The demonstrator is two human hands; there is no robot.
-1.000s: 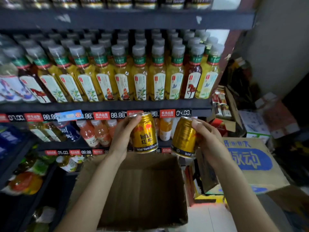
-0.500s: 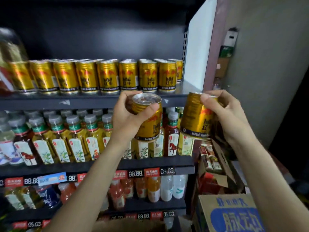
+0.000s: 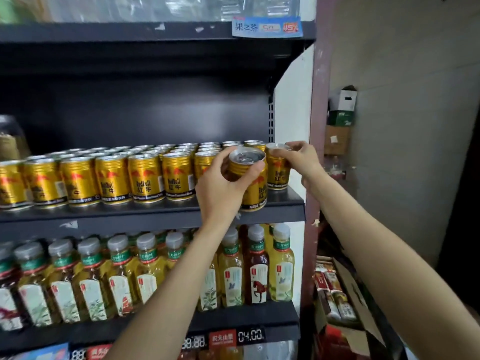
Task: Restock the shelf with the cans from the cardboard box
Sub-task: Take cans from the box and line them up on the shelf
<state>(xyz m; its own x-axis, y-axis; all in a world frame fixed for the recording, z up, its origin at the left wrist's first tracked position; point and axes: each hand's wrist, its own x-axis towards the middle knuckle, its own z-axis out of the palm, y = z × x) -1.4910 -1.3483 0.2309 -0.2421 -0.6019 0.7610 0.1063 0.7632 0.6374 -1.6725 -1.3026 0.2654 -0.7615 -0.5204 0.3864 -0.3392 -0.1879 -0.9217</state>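
Head view: the left hand (image 3: 220, 188) grips a gold can (image 3: 250, 183) around its upper body, the base at the front edge of the shelf (image 3: 155, 213). The right hand (image 3: 301, 158) pinches the rim of a second gold can (image 3: 278, 170) standing at the shelf's right end, beside the stocked row of cans (image 3: 104, 178). Tea bottles (image 3: 233, 271) fill the shelf below.

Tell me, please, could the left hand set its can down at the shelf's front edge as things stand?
Probably yes. The left hand holds its can just above the shelf front, in the open gap between the front row and the right hand's can.
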